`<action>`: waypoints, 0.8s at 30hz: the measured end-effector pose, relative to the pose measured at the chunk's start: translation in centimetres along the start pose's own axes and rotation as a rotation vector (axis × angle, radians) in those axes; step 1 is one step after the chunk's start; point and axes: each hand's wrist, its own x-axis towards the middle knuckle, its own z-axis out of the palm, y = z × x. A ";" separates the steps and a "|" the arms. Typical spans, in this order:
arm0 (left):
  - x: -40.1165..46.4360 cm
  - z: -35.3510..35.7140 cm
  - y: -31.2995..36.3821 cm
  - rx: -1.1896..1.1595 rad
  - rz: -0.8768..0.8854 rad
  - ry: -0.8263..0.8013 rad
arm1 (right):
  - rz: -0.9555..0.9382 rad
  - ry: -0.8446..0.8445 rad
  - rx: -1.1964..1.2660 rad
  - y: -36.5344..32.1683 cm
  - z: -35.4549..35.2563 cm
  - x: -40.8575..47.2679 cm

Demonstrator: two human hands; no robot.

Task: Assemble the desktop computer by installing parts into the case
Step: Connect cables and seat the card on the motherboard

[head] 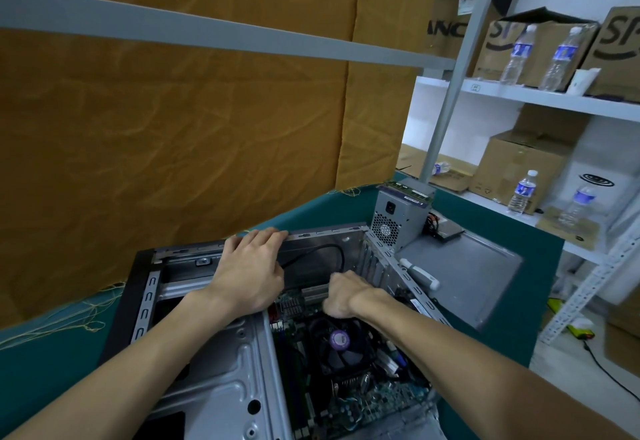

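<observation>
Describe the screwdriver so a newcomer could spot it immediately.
Start at the open case on the green table. Just right of it lies a flat grey side panel. The screwdriver lies at that panel's left edge, against the case: the only white-handled tool there.

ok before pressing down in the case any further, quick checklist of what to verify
1. Case steadied: ok. The left hand rests on the far top edge of the case.
2. What the right hand holds: cannot tell. Its fingers curl down inside the case, hiding anything under them.
3. Black cable clear of the right hand: ok, it loops along the far wall.
4. CPU fan unobstructed: ok, though the right wrist passes just above it.
5. Screwdriver within reach: ok, on the side panel.
6. Power supply installed: not ok, it stands outside the case.
</observation>
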 end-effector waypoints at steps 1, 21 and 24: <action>-0.1 -0.1 0.1 -0.001 -0.002 -0.001 | -0.014 -0.013 -0.018 -0.2 -0.1 -0.3; 5.5 6.6 7.6 0.087 0.023 -0.663 | -0.375 0.391 0.552 7.1 -7.1 3.8; 6.2 7.6 7.9 0.115 0.010 -0.680 | -0.345 0.392 0.559 6.8 -6.8 4.0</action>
